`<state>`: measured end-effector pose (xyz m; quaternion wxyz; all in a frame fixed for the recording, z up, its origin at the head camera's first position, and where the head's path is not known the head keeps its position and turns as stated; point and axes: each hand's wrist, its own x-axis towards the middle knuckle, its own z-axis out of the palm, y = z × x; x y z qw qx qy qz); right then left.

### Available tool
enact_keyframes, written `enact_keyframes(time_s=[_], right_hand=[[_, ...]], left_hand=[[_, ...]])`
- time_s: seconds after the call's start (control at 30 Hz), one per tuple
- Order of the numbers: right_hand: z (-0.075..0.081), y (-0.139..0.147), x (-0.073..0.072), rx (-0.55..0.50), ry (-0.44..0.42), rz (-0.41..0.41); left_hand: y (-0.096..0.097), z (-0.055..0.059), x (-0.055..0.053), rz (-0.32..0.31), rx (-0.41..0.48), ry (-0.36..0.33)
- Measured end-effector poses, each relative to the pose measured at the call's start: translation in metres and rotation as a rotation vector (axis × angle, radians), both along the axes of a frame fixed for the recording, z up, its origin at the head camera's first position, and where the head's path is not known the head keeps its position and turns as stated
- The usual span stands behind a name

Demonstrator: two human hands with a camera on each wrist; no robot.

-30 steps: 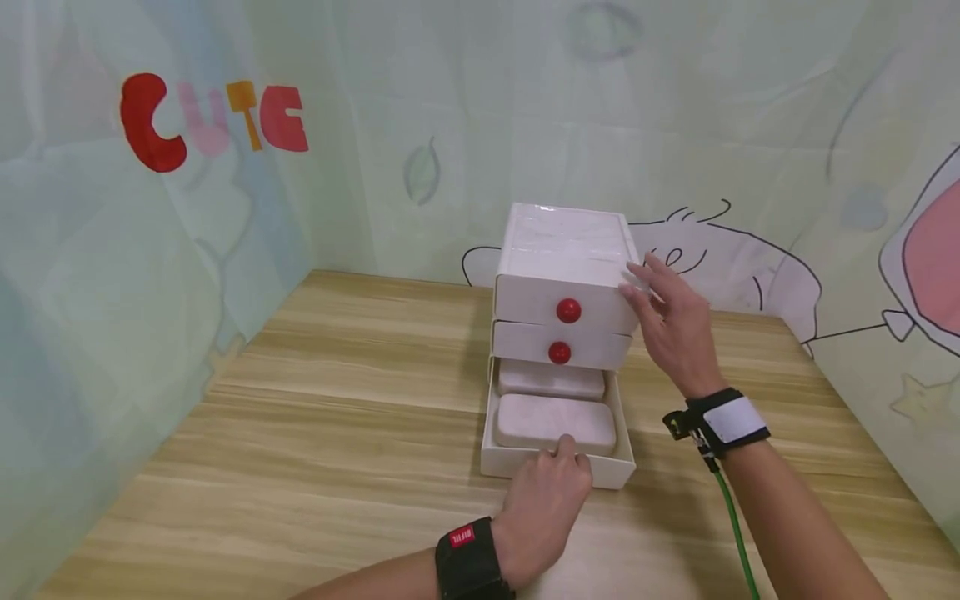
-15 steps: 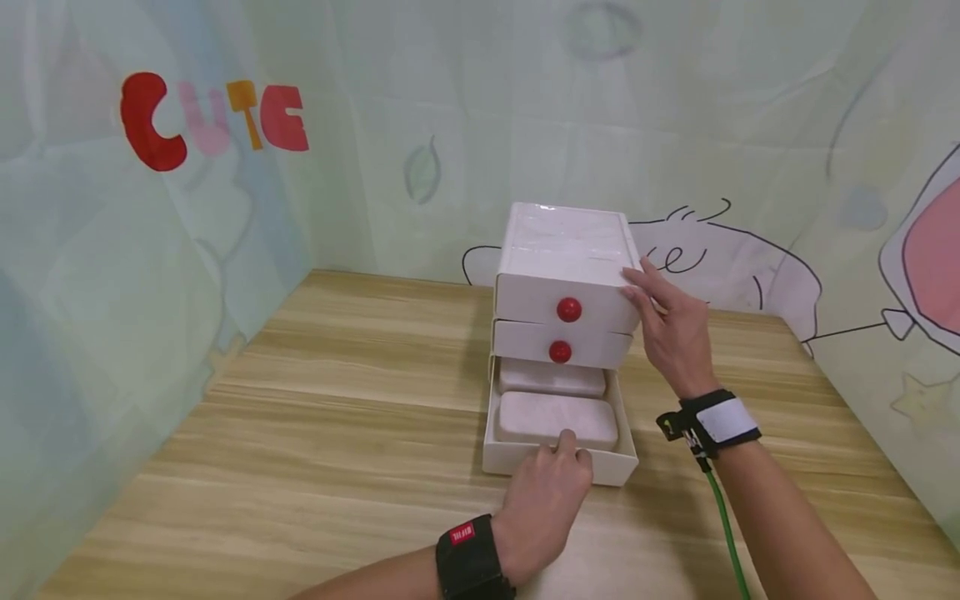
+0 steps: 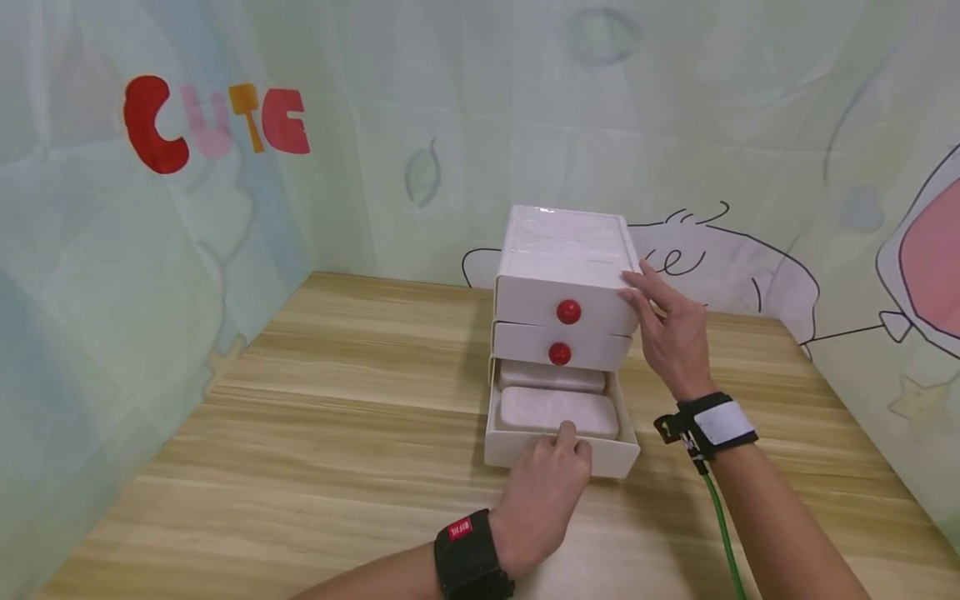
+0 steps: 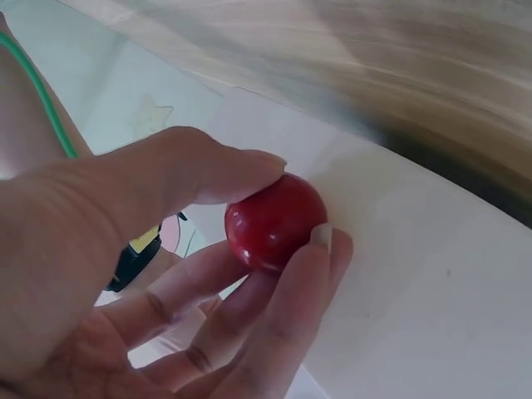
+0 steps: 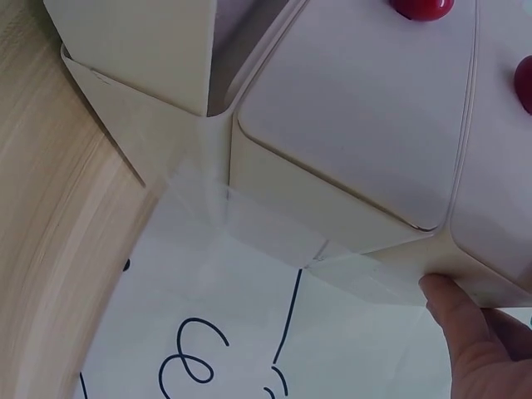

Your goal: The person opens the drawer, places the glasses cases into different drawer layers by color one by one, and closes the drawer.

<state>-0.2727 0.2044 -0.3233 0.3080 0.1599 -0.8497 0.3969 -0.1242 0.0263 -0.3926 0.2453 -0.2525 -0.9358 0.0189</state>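
Observation:
A small white drawer cabinet point(image 3: 570, 242) stands on the table, its bottom drawer point(image 3: 517, 447) pulled out. My left hand point(image 3: 546, 492) pinches that drawer's round red knob point(image 4: 274, 220) between thumb and fingers; in the head view the hand hides the knob. Inside the drawer lie two pale rounded boxes, a front box point(image 3: 558, 410) and a back box point(image 3: 551, 376) partly under the drawer above. My right hand point(image 3: 671, 337) rests its fingertips on the cabinet's upper right side, and the right wrist view shows its thumb point(image 5: 457, 312) against the side wall.
The two upper drawers, with a top red knob point(image 3: 568, 312) and a middle red knob point(image 3: 559, 353), are pushed in. The wood-grain table point(image 3: 337, 433) meets printed cloth walls at the back and sides. A green cable point(image 3: 726, 533) hangs from the right wrist strap.
The bottom drawer has slid slightly inward, away from me, with my left hand on its knob. My right hand's fingers have settled closer against the cabinet's side.

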Motion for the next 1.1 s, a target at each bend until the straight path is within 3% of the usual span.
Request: enact_keyframes(time_s=[0.63, 0.9, 1.1], right_hand=[[-0.001, 0.001, 0.0, -0.017, -0.023, 0.004], [-0.001, 0.001, -0.001, -0.019, -0.027, -0.005], [-0.002, 0.0, -0.001, -0.031, -0.018, -0.011]], left_hand=[[-0.002, -0.008, -0.014, -0.008, 0.011, -0.077], [-0.002, -0.011, -0.018, 0.003, 0.015, -0.06], [-0.004, -0.011, -0.022, -0.008, 0.027, -0.088]])
